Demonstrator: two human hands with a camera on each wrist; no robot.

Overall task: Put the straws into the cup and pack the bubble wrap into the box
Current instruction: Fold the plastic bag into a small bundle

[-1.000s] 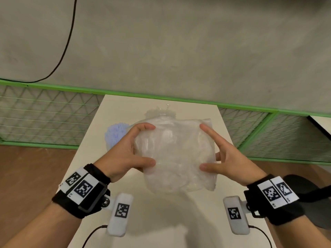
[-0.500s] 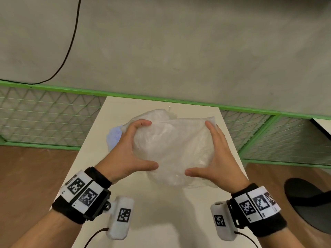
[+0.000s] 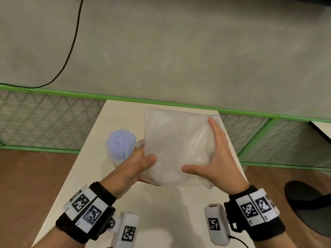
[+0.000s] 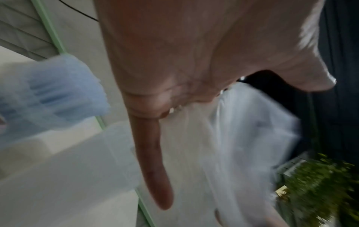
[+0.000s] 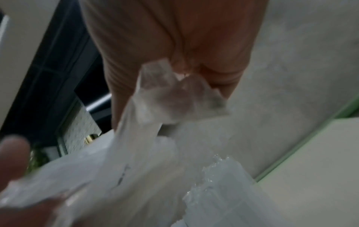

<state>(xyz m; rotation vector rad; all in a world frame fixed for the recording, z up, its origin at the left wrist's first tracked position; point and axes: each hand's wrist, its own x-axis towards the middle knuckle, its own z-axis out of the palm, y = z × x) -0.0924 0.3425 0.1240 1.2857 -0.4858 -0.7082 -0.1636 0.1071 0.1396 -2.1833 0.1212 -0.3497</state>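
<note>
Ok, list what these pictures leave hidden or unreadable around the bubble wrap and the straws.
- The box: head view, the clear crumpled bubble wrap held by the left hand and right hand covers it; right wrist view shows only a blurred translucent edge.
- The cup under the pale blue plastic straws: head view, left hand hides its base.
- Left fingertips: behind the wrap.

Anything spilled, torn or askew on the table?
Nothing stands out. Blue straws stand upright in the cup, none loose on the table. Left hand and right hand hold the bubble wrap; no tears visible.
</note>
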